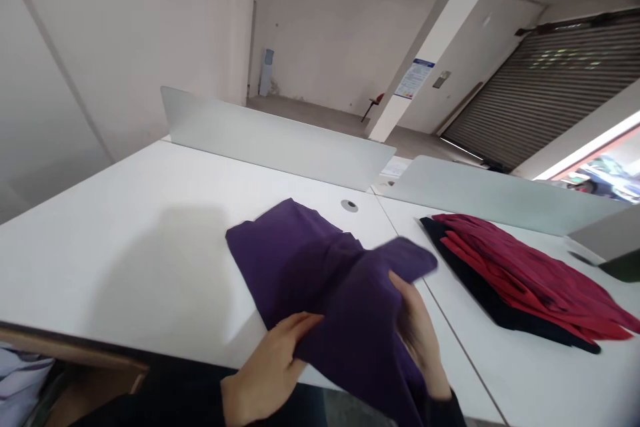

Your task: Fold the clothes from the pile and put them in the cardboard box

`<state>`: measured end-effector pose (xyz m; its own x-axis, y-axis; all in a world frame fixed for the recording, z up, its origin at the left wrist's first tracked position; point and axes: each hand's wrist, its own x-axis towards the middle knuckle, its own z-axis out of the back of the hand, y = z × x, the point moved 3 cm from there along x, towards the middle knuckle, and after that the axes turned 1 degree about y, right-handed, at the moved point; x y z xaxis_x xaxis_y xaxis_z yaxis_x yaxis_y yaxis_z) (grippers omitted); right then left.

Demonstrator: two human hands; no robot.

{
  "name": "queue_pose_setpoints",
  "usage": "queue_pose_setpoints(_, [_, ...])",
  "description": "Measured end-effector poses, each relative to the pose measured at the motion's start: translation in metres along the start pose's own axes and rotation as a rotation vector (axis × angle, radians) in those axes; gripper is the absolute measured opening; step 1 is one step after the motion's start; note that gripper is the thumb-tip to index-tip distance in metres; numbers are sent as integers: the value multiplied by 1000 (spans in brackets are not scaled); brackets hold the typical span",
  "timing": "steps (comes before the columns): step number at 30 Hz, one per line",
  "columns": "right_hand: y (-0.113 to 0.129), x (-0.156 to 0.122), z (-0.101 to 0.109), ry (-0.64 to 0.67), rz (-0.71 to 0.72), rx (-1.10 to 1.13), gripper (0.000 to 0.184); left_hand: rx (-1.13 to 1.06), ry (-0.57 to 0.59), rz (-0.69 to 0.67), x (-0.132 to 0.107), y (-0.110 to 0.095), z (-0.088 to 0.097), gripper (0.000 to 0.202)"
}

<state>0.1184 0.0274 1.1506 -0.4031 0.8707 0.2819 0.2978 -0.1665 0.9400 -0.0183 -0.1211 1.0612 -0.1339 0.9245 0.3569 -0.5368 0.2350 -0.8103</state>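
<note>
I'm tracking one purple cloth [320, 280] — soft, light, limp, easiest taken by its folded edge — lying on the white table [125, 260], partly lifted. The right hand [417, 327] is pinching it between thumb and fingers; the left hand [273, 363] is pressing on it, fingers spread. One red-and-black clothes stack [520, 277] is sitting nearby.

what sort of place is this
Probably a plain work room in a commercial unit, perhaps used for handling clothes: white desks with grey dividers, a purple garment, a stack of folded red and black clothes, and a roller shutter.
</note>
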Motion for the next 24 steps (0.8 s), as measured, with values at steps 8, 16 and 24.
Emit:
queue_pose_setpoints(8, [-14, 104, -130, 546, 133, -308, 47, -897, -231, 373, 4, 19, 32, 69])
queue_pose_setpoints(16, [-16, 136, -65, 343, 717, -843, 22, -1064, -272, 332, 9, 28, 45, 70])
queue_pose_setpoints(24, [9, 183, -75, 384, 495, -1368, 29, -860, -548, 231, 23, 38, 91, 90])
